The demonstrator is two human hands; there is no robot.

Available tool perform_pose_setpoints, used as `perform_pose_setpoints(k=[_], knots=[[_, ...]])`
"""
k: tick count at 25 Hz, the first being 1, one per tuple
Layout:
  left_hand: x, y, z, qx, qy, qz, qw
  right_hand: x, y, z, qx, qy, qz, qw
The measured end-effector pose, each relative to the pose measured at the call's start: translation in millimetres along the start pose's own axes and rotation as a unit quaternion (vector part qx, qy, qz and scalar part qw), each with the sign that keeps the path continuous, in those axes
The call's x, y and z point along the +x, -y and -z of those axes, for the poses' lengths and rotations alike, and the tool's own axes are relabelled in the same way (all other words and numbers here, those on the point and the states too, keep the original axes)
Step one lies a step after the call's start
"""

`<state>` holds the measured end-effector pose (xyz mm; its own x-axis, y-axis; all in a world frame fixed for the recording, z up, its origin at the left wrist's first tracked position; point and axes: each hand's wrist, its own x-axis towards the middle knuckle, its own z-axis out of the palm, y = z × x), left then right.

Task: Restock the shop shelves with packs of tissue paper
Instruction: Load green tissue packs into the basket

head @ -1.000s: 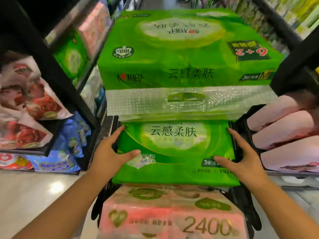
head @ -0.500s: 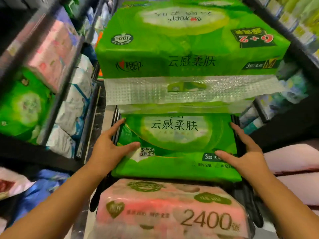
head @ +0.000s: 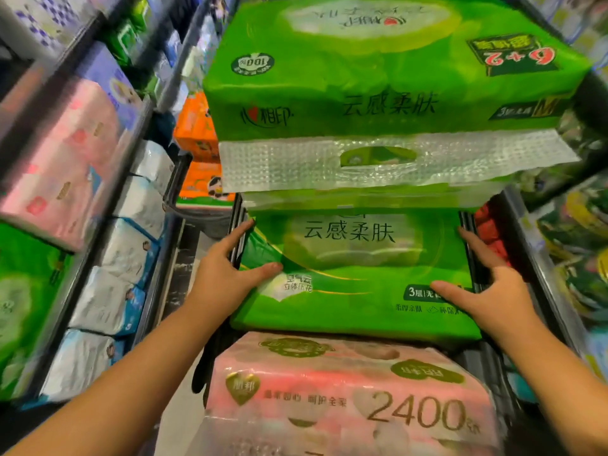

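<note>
A black cart (head: 468, 238) carries stacked tissue packs. The lower green pack (head: 355, 258) lies flat in the middle. My left hand (head: 223, 278) presses its left side, thumb laid on top and index finger straight along the cart rim. On the opposite side my right hand (head: 493, 287) does the same, with its thumb on the pack's top. A larger green pack (head: 378, 77) with a clear handle flap rests above it. Nearest me lies a pink pack (head: 345, 390) marked 2400.
Shelves line the left with pink packs (head: 65, 159), white and blue packs (head: 121, 258) and a green pack (head: 23, 291). Orange packs (head: 197, 136) stand ahead on the left. A shelf of dark patterned goods (head: 575, 241) runs close on the right. A narrow floor strip (head: 184, 258) shows.
The shelves on both sides have slid past and now sit closer, as the cart and I move up the aisle. Both hands keep their place on the lower green pack.
</note>
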<state>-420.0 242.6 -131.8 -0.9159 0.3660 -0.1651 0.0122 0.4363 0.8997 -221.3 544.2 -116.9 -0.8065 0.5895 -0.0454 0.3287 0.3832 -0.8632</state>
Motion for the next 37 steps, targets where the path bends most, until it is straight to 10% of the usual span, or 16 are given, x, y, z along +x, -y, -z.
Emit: perform_pose_setpoints(k=[16,37], knots=[[407,-5,-34,0.038,0.029,0.033,0.998,413,-28,-93,-0.011,0.039,-0.013,0.999],[707,306,-155,0.118,0.046,0.061,0.99,647,-327,-344,-0.008,0.07,-0.048,0.996]])
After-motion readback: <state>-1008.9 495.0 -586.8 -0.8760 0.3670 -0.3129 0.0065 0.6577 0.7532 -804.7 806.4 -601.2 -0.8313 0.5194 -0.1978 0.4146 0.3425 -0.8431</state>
